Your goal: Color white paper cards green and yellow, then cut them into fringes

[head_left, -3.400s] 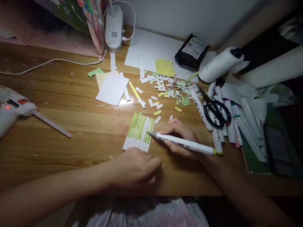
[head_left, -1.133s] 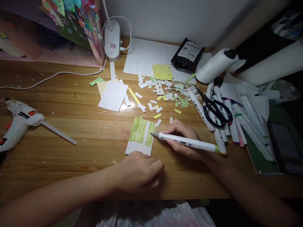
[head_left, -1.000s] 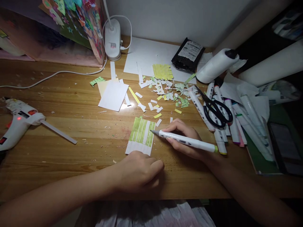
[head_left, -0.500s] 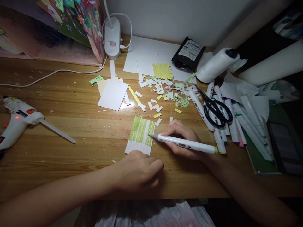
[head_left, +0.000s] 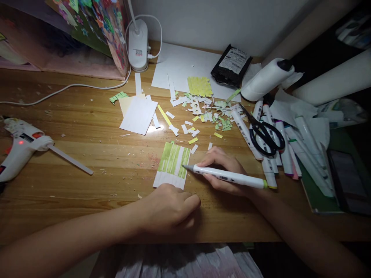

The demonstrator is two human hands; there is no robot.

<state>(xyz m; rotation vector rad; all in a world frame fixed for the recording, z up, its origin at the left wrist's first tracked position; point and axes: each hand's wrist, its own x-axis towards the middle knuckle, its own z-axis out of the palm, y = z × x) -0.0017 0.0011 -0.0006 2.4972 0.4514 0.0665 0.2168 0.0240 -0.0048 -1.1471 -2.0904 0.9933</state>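
Note:
My right hand (head_left: pixel 224 172) is closed around a white marker (head_left: pixel 232 176) with a lime-green end. Its grey tip rests at the right side of a small paper piece (head_left: pixel 169 180). Lime-green stripes cover the upper part of that paper, with a white band between them; the bottom strip is white. My left hand (head_left: pixel 171 208) is curled into a fist at the paper's lower edge and touches it. The fingertips are tucked under, so whatever they may hold is hidden.
A glue gun (head_left: pixel 21 148) with its stick lies left. Beyond the paper are white sheets (head_left: pixel 139 116), paper scraps (head_left: pixel 199 108) and a woven yellow-green square (head_left: pixel 199 87). Black scissors (head_left: pixel 265 135) rest on several markers (head_left: pixel 286 150) at right, near a phone (head_left: pixel 349 177) and a black packet (head_left: pixel 231 65).

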